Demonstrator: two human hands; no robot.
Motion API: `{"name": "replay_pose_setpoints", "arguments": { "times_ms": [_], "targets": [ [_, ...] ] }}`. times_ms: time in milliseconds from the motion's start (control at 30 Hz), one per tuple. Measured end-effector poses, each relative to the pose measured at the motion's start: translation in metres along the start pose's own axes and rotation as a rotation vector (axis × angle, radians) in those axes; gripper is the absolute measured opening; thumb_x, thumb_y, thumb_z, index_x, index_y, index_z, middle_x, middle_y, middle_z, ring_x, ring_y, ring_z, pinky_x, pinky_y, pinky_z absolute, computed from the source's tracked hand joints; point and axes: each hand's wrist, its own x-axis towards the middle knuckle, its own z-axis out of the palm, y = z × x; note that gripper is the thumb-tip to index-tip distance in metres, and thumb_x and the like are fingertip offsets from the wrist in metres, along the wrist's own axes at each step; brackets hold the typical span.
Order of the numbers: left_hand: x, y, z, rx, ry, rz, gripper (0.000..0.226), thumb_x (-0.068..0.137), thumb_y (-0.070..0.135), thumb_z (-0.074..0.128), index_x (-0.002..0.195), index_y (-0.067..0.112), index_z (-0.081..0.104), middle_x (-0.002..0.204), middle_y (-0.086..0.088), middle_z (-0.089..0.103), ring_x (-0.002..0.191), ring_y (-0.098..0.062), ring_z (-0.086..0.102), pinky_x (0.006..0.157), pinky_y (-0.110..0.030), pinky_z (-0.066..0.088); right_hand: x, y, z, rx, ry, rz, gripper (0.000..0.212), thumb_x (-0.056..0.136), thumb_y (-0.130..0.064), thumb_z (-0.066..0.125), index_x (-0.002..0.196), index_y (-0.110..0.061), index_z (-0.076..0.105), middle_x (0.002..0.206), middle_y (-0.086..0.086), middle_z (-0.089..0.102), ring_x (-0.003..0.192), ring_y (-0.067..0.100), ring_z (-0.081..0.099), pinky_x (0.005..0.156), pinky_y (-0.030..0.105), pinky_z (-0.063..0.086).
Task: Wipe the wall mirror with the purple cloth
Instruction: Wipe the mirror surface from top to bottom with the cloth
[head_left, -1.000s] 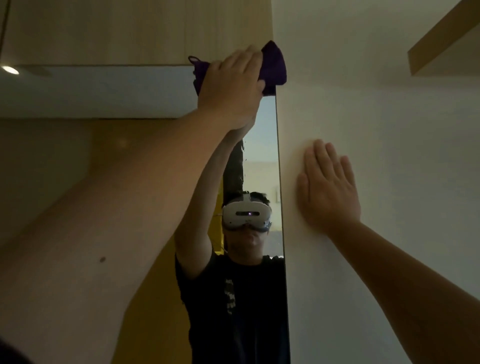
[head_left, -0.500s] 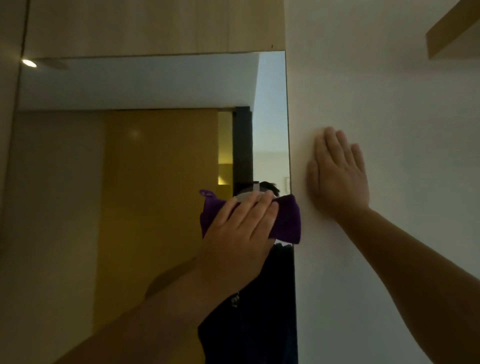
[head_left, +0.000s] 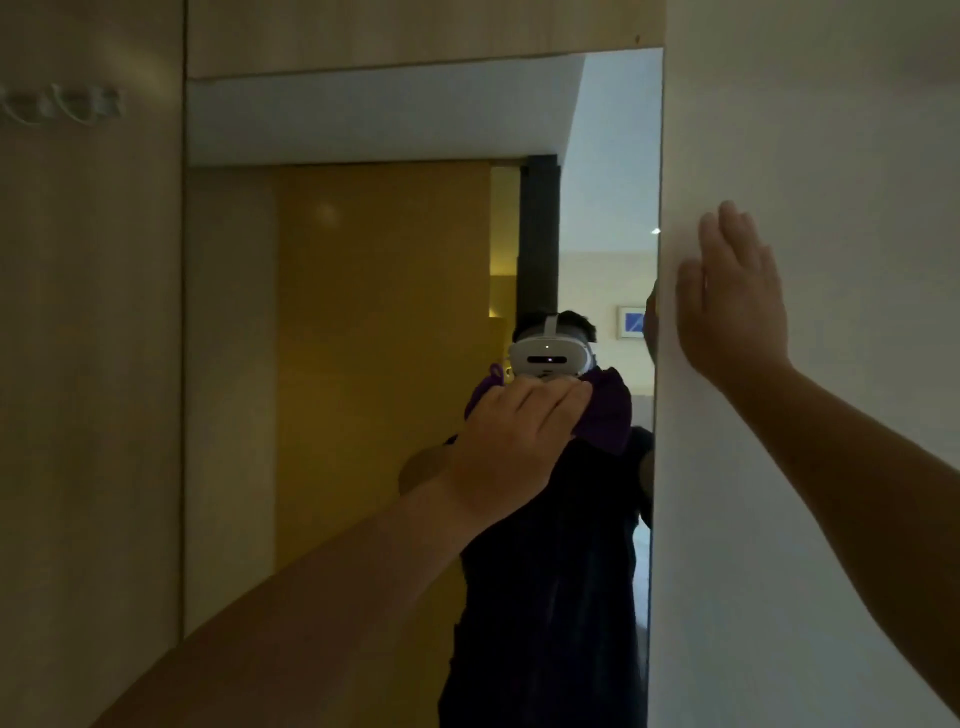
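Both forearms bare to the frame edge; no sleeves, watch or rings seen on left hand (head_left: 511, 441) or right hand (head_left: 732, 296). Mirror reflection: white head-mounted headset with top strap (head_left: 548, 356), dark short-sleeved T-shirt (head_left: 550, 597).

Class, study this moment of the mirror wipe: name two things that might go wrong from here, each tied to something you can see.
1. The purple cloth is bunched in the left hand, so little fabric meets the wall mirror; bare fingers may smear the glass.
2. The right hand is pressed flat on the white wall right beside the mirror's edge; it may leave marks there, or slip onto the glass.
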Motion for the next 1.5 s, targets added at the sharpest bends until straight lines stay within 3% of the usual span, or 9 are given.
{"name": "replay_pose_setpoints", "arguments": {
  "times_ms": [167,367,567,767,867,967,1167,1400,1500],
  "targets": [
    [-0.061,-0.048,-0.055,-0.006,0.000,-0.051,0.043,0.093,0.012,0.070,0.132,0.004,0.055,0.122,-0.012,0.066,0.102,-0.029,0.065,0.081,-0.041,0.053,-0.054,-0.066,0.025,-0.006,-0.052,-0.141,0.037,0.104,-0.024,0.043,0.136,-0.006,0.048,0.156,0.016,0.035,0.148,0.031,0.026,0.118,0.054,0.028],
    [-0.145,-0.127,-0.117,0.041,-0.068,-0.098,0.034,0.103,0.018,0.049,0.133,0.003,0.052,0.124,-0.014,0.065,0.108,-0.028,0.061,0.090,-0.039,0.050,-0.140,-0.160,0.082,-0.033,-0.209,-0.315,0.056,0.105,-0.036,0.025,0.154,-0.008,0.034,0.165,0.013,0.020,0.154,0.024,0.000,0.124,0.040,-0.007],
    [-0.194,-0.200,-0.144,0.104,-0.056,-0.112,0.038,0.097,0.015,0.056,0.133,0.003,0.050,0.123,-0.015,0.064,0.107,-0.028,0.058,0.090,-0.039,0.048,-0.168,-0.193,0.141,-0.289,-0.240,-0.255,0.066,0.102,-0.045,0.029,0.156,-0.007,0.025,0.166,0.014,0.013,0.154,0.027,-0.008,0.124,0.053,-0.002],
    [-0.173,-0.251,-0.128,0.143,0.021,-0.080,0.034,0.101,0.015,0.055,0.131,0.001,0.055,0.123,-0.015,0.065,0.106,-0.028,0.058,0.088,-0.040,0.048,-0.171,-0.188,0.156,-0.346,-0.110,-0.274,0.068,0.099,-0.047,0.038,0.151,-0.003,0.034,0.161,0.020,0.026,0.153,0.034,0.010,0.122,0.057,0.008],
    [-0.139,-0.267,-0.117,0.136,0.040,-0.064,0.035,0.106,0.023,0.047,0.130,0.000,0.058,0.127,-0.015,0.064,0.107,-0.031,0.061,0.087,-0.045,0.050,-0.171,-0.186,0.159,-0.359,-0.063,-0.291,0.067,0.099,-0.047,0.038,0.149,-0.002,0.038,0.161,0.020,0.027,0.152,0.035,0.012,0.123,0.056,0.006],
    [-0.106,-0.282,-0.107,0.154,0.002,-0.071,0.040,0.101,0.023,0.053,0.136,0.003,0.054,0.135,-0.012,0.059,0.114,-0.032,0.059,0.091,-0.048,0.048,-0.171,-0.184,0.160,-0.372,-0.054,-0.304,0.067,0.099,-0.047,0.040,0.151,-0.003,0.035,0.162,0.020,0.025,0.153,0.035,0.011,0.123,0.056,0.005],
    [-0.116,-0.276,-0.095,0.153,-0.148,-0.137,0.055,0.103,0.036,0.043,0.150,0.008,0.037,0.159,-0.009,0.034,0.146,-0.027,0.032,0.118,-0.047,0.025,-0.171,-0.181,0.163,-0.364,-0.017,-0.322,0.067,0.101,-0.047,0.038,0.151,-0.002,0.035,0.162,0.021,0.024,0.153,0.036,0.012,0.122,0.059,0.009],
    [-0.251,-0.209,-0.099,0.107,-0.206,-0.050,0.057,0.100,0.036,0.050,0.148,0.007,0.037,0.159,-0.011,0.029,0.148,-0.028,0.029,0.118,-0.050,0.026,-0.171,-0.182,0.161,-0.352,-0.070,-0.294,0.069,0.101,-0.047,0.035,0.152,-0.001,0.033,0.163,0.020,0.021,0.154,0.035,0.008,0.123,0.057,0.006],
    [-0.315,-0.177,-0.097,0.092,-0.259,-0.058,0.067,0.094,0.035,0.063,0.149,0.009,0.034,0.158,-0.012,0.035,0.147,-0.029,0.030,0.118,-0.050,0.026,-0.172,-0.184,0.160,-0.351,-0.077,-0.289,0.070,0.100,-0.047,0.034,0.153,-0.001,0.032,0.163,0.020,0.020,0.154,0.035,0.007,0.123,0.057,0.005]
  ]
}}
